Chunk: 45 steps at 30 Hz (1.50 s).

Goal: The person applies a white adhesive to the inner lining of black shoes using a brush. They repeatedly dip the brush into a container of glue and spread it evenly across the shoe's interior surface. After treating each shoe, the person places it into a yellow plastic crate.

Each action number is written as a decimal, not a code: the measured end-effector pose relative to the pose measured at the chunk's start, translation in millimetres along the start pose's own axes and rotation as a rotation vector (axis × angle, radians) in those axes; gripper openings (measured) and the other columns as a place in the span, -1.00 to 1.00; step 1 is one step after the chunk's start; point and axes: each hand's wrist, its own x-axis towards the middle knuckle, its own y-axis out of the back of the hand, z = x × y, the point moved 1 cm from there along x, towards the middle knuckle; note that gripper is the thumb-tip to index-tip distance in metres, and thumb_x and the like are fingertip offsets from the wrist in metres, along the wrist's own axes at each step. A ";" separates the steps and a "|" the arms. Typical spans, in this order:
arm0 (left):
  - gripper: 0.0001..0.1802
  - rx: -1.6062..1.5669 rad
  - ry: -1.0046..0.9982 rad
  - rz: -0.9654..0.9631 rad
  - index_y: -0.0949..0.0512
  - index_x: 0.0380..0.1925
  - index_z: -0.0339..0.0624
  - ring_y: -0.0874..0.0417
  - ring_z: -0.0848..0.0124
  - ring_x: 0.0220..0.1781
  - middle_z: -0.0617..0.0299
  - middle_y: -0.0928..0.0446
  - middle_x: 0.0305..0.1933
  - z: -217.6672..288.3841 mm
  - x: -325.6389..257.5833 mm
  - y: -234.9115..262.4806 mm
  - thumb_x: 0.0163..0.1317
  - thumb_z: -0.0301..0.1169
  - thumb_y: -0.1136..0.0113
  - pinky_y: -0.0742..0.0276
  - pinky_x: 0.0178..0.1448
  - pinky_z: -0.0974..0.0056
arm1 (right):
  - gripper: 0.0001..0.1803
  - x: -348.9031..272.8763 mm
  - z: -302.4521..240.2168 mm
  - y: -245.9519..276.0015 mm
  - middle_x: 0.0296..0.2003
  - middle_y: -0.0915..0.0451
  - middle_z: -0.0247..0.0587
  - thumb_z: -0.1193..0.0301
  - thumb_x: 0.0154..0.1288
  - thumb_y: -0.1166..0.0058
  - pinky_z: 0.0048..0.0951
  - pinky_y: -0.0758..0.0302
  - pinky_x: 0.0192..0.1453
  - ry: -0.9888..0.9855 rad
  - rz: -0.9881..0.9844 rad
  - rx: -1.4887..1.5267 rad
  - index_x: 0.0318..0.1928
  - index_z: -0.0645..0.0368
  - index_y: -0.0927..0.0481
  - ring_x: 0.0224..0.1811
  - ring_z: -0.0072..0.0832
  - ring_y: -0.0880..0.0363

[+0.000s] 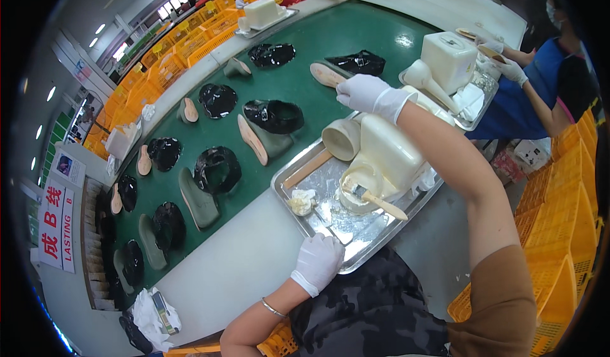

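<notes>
Gloved left hand (318,260) on dented steel tray (298,176)

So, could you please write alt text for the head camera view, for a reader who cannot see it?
A person in white gloves rests the left hand on the edge of a metal tray and reaches the right hand toward a shoe sole on a green conveyor belt. The tray holds a cream glue container and a brush.

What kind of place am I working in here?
Most likely a shoe factory's assembly line. A green conveyor belt carries black shoe uppers and soles past several gloved workers. Glue pots on metal trays sit at each station, with yellow crates stacked around.
</notes>
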 end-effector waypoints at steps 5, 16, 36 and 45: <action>-0.90 0.051 0.097 0.116 -0.41 -0.61 -0.12 -0.42 0.20 -0.42 0.18 -0.38 -0.53 -20.4 5.8 4.5 -0.11 -0.42 -0.15 -0.33 -0.39 0.14 | -0.73 -1.8 -1.6 0.4 -0.36 -0.59 -0.07 0.23 0.18 0.14 -0.22 -0.49 -0.15 0.010 -0.004 0.010 -0.28 0.05 -0.58 -0.30 -0.13 -0.57; -0.90 0.065 0.354 0.345 -0.46 -0.59 -0.14 -0.45 0.18 -0.35 0.17 -0.42 -0.50 -101.2 39.9 4.5 -0.09 -0.39 -0.16 -0.37 -0.28 0.11 | -0.74 -0.8 -1.9 1.2 -0.36 -0.59 -0.08 0.23 0.18 0.11 -0.23 -0.48 -0.14 -0.017 -0.028 0.026 -0.26 0.06 -0.58 -0.29 -0.15 -0.57; -0.93 -0.243 0.426 0.107 -0.55 -0.55 -0.10 -0.48 0.13 -0.32 0.15 -0.51 -0.49 -105.9 37.6 12.3 -0.06 -0.39 -0.15 -0.41 -0.21 0.14 | -0.73 -1.7 -1.8 2.3 -0.39 -0.58 -0.06 0.23 0.18 0.11 -0.23 -0.49 -0.18 -0.015 -0.018 0.014 -0.27 0.08 -0.58 -0.33 -0.14 -0.57; -0.90 -0.190 0.408 0.109 -0.61 -0.50 -0.10 -0.49 0.20 -0.33 0.18 -0.51 -0.52 -105.4 35.0 9.7 -0.08 -0.39 -0.18 -0.41 -0.18 0.19 | -0.76 -2.3 -1.6 2.3 -0.41 -0.57 -0.07 0.22 0.20 0.08 -0.21 -0.45 -0.20 -0.007 -0.021 0.036 -0.25 0.05 -0.56 -0.33 -0.14 -0.55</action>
